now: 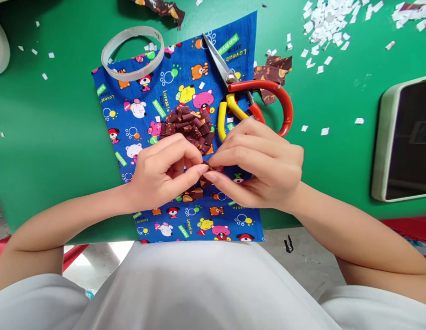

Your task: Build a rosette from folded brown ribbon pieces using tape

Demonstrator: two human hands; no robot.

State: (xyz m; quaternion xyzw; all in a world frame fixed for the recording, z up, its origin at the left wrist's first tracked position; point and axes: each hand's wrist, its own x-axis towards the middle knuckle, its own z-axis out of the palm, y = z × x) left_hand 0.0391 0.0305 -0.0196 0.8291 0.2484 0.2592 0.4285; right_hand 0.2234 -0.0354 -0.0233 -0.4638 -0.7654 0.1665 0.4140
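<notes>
My left hand [165, 176] and my right hand [261, 165] meet fingertip to fingertip, pinching a small dark brown fabric piece [206, 166] between them. Most of that piece is hidden by the fingers. Just beyond them lies a heap of small brown fabric pieces [190, 126] with orange flecks. More brown pieces [193, 195] lie under and below my hands. All of these rest on a blue cloth [172, 224] printed with cartoon animals. Scissors [230, 77] with red handles lie partly open beyond my right hand, beside yellow handles [222, 121] of another tool, partly covered by that hand.
A tape roll [111, 71] rests at the cloth's far left edge. Brown fabric scraps [273, 75] lie right of the scissors, another scrap [165, 11] at the far edge. White bits [324, 27] are piled and scattered on the green table [55, 137]. A dark-screened device [410, 142] stands right.
</notes>
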